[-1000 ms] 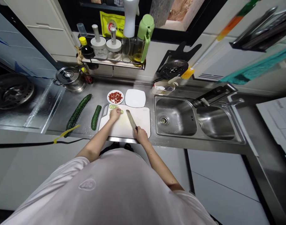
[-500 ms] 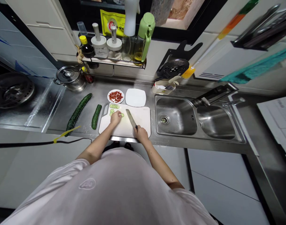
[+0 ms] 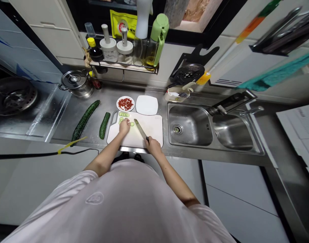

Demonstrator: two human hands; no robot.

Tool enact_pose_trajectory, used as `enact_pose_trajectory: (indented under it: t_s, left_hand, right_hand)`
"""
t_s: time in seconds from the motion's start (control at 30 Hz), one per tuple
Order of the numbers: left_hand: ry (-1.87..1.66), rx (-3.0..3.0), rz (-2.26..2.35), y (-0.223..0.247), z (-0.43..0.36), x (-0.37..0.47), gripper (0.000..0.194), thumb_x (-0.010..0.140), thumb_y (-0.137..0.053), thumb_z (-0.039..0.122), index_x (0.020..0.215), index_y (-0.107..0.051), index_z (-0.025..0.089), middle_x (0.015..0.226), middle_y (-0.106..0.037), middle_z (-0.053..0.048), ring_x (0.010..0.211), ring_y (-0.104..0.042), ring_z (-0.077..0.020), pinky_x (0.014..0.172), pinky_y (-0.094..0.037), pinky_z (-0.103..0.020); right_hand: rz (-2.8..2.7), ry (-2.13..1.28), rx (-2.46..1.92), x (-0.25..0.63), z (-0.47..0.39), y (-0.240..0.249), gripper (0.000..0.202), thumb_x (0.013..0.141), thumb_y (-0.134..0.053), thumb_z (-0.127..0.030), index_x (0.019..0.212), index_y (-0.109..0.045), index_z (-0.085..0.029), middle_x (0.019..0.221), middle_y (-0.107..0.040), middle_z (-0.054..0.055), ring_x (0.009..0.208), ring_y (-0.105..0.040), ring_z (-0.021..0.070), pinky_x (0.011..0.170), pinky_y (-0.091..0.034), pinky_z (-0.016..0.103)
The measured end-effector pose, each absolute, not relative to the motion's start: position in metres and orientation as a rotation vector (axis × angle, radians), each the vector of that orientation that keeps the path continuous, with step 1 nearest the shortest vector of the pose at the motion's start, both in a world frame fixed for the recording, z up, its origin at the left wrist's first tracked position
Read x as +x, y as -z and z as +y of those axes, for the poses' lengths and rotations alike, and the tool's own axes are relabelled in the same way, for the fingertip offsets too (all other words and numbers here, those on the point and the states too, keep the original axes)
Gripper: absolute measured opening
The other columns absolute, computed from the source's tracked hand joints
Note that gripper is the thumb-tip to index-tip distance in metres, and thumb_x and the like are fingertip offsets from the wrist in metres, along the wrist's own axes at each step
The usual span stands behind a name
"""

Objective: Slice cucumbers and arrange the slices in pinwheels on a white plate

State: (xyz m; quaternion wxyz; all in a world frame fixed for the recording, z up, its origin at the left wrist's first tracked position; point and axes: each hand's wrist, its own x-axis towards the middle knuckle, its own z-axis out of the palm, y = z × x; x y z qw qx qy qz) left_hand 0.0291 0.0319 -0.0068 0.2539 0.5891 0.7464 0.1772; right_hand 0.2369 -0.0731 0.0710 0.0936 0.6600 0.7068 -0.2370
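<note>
On the white cutting board [image 3: 134, 141], my left hand [image 3: 124, 127] has its fingers curled together over cucumber slices [image 3: 123, 114] at the left side. Whatever those fingers pinch is hidden. A single cucumber slice [image 3: 132, 124] lies just right of the fingertips. My right hand [image 3: 153, 146] is wrapped round the black handle of a kitchen knife [image 3: 140, 129], whose blade slants up and left across the board, with a bit of green near its tip. Left of the board lies a cut piece of cucumber [image 3: 104, 125], and farther left a long whole cucumber [image 3: 85, 120].
Behind the board stand a plate of chopped red pieces [image 3: 125, 104] and a white square plate [image 3: 146, 105]. A double sink [image 3: 192, 126] is at the right. A lidded pot [image 3: 77, 84] stands at the back left, beneath a spice shelf [image 3: 126, 66].
My left hand has drawn slightly left, away from the single slice. The knife's tip has swung a little to the left, while my right hand stays nearly in place.
</note>
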Motion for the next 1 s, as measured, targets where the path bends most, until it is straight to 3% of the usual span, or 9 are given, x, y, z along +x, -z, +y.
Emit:
enact_pose_trajectory:
  t_s: [0.6,1.0]
  left_hand:
    - [-0.484,1.582,2.024,0.009,0.033,0.029,0.022,0.083,-0.050,0.018,0.102,-0.060,0.020,0.093,-0.066,-0.006,0.089,-0.061,-0.0200,0.078,-0.042,-0.029]
    - [-0.498,1.590,2.026,0.010,0.033,0.029,0.022,0.083,-0.051,0.017,0.102,-0.061,0.020,0.092,-0.065,-0.006,0.088,-0.061,-0.0194,0.077,-0.042,-0.028]
  right_hand:
    - [2.137,0.662,1.876,0.230,-0.081,-0.068,0.029,0.100,-0.036,-0.037,0.110,-0.053,-0.017,0.098,-0.069,0.012,0.092,-0.065,0.0225,0.075,-0.041,0.028]
    - [2.061,0.629,1.899,0.214,-0.086,-0.069,0.023,0.100,-0.035,-0.026,0.109,-0.052,-0.015,0.096,-0.069,0.013,0.092,-0.067,0.0237,0.077,-0.045,0.029]
